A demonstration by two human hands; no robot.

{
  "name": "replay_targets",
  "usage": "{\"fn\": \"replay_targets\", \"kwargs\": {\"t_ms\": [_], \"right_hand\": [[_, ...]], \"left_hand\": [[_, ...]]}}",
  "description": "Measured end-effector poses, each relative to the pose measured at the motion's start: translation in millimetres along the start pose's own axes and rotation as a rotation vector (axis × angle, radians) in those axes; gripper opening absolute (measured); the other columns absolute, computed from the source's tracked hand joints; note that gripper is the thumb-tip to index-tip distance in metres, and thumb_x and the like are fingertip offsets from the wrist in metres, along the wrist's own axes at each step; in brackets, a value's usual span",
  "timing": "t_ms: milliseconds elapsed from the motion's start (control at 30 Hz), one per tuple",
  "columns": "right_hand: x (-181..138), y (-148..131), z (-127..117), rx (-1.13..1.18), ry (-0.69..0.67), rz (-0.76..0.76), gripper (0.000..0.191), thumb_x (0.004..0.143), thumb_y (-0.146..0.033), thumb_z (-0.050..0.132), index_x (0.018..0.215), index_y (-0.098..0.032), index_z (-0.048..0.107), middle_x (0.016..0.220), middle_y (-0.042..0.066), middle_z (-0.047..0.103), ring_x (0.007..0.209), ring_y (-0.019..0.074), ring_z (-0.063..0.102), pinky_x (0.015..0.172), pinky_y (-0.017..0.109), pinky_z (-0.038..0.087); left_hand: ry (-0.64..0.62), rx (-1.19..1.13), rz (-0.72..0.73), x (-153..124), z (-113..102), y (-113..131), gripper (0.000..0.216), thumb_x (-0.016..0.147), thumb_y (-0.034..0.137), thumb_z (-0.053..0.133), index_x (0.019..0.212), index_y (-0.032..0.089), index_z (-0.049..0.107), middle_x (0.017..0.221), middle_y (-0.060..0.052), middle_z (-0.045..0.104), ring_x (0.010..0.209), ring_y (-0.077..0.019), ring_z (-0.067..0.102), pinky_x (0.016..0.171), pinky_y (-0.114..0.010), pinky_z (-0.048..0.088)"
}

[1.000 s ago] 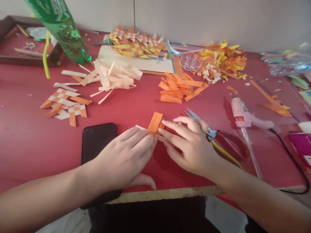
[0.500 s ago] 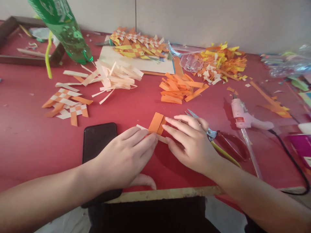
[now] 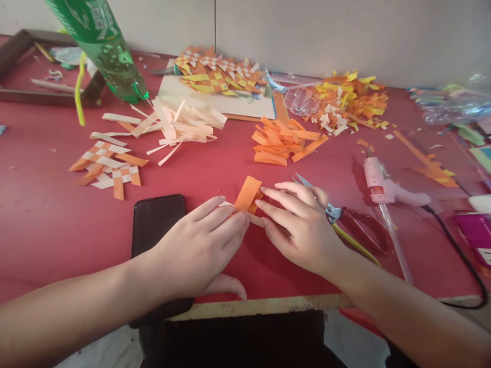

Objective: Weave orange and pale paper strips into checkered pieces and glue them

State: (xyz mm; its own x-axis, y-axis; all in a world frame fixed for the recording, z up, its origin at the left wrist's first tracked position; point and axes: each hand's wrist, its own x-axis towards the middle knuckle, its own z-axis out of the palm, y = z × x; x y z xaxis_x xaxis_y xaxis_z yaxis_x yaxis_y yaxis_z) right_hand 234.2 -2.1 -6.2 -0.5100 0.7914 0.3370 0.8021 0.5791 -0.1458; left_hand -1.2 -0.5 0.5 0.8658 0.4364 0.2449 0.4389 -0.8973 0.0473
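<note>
Hardly moved, left hand (image 3: 195, 255) and right hand (image 3: 303, 230) pin two orange strips (image 3: 247, 193).

You work in soft, even daylight; the red table (image 3: 46, 214) shows no blown-out patches. The glue gun (image 3: 379, 181) casts a dim shadow to its left, and so does your right hand (image 3: 303, 230), so light comes from the right. Far right of the glue gun the clear plastic bag (image 3: 456, 105) glares and blurs. Far left, the green bottle (image 3: 103, 46) looks soft and stretched.
</note>
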Motion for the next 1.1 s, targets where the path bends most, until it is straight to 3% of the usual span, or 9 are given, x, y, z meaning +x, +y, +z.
{"fn": "replay_targets", "kwargs": {"t_ms": [400,633,833,1100], "right_hand": [[0.7,1.0,-2.2,0.051,0.035,0.006,0.023,0.086,-0.019,0.060,0.106,-0.022,0.072,0.123,0.007,0.070,0.116,0.0294,0.058,0.098,0.052,0.038],[5.1,-2.6,-7.5,0.319,0.097,-0.075,0.022,0.084,-0.011,0.059,0.101,-0.019,0.071,0.105,0.006,0.074,0.101,0.0216,0.066,0.094,0.043,0.045],[2.9,-1.6,-7.9,0.350,0.018,0.036,0.028,0.085,-0.014,0.054,0.111,-0.022,0.062,0.096,0.002,0.075,0.092,0.0197,0.067,0.095,0.043,0.043],[5.8,-4.5,-11.8,0.316,-0.006,0.021,0.019,0.089,-0.020,0.057,0.091,-0.027,0.074,0.094,-0.001,0.077,0.097,0.0204,0.065,0.098,0.046,0.035]], "left_hand": [[0.001,-0.013,-0.004,-1.0,-0.1,0.3,0.089,0.082,0.079,0.040,0.120,0.002,0.064,0.120,-0.018,0.067,0.109,-0.0345,0.061,0.112,-0.053,0.038],[-0.012,-0.044,-0.023,-0.2,-0.8,-0.5,0.080,0.084,0.076,0.043,0.112,0.004,0.066,0.118,-0.019,0.066,0.113,-0.0339,0.061,0.115,-0.052,0.036],[0.002,-0.061,-0.025,0.1,-0.1,-1.0,0.081,0.084,0.075,0.043,0.111,0.003,0.067,0.114,-0.020,0.066,0.111,-0.0337,0.061,0.114,-0.053,0.037],[-0.002,-0.099,-0.023,0.5,-0.8,-2.4,0.082,0.080,0.075,0.052,0.121,0.004,0.063,0.115,-0.020,0.066,0.113,-0.0354,0.060,0.112,-0.057,0.037]]}}
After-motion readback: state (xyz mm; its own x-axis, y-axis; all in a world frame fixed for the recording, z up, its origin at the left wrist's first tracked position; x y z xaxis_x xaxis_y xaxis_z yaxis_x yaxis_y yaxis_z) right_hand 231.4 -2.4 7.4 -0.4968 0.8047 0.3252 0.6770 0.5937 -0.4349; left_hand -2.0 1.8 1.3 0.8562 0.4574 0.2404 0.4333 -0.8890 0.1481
